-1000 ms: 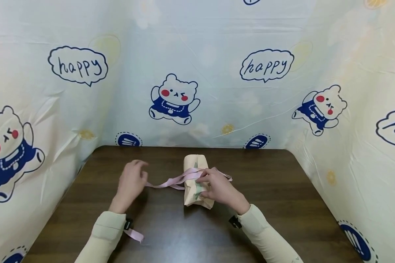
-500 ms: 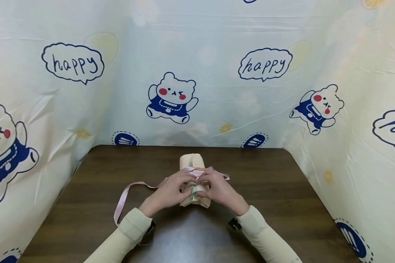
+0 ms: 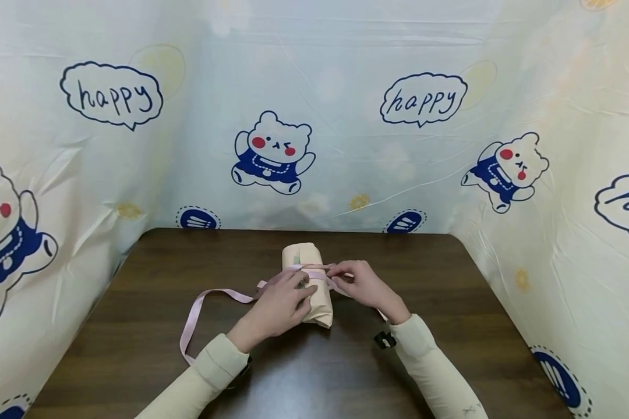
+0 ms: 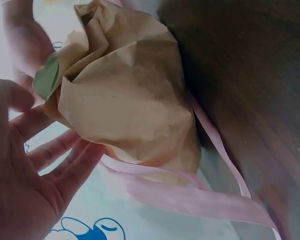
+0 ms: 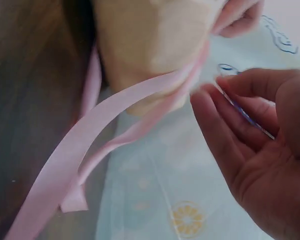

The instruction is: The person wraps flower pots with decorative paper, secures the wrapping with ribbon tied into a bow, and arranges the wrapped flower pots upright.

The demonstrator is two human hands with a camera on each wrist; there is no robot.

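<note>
A parcel wrapped in cream paper (image 3: pixel 320 304) lies on the table, with pink ribbon (image 3: pixel 190 326) across its middle. My left hand (image 3: pixel 276 305) rests on the parcel's near left side, its fingers extended against the paper in the left wrist view. A green patch (image 4: pixel 47 77) shows at the parcel's folded end there. Beyond the parcel's right side, my right hand (image 3: pixel 364 285) pinches a strand of ribbon between thumb and fingers; this strand shows edge-on in the right wrist view. Other lengths of ribbon (image 5: pixel 60 170) hang loose beside the parcel.
The dark wooden table (image 3: pixel 430 302) is bordered at the back and sides by a printed curtain (image 3: pixel 346 116) with cartoon bears. One loose ribbon length curves left across the table to the left sleeve (image 3: pixel 209 366). A small black device (image 3: pixel 385 340) sits at the right cuff.
My left hand has come from the left of the parcel onto it. My right hand has left the parcel's top and moved right, now pinching ribbon. The parcel sits slightly further left in view.
</note>
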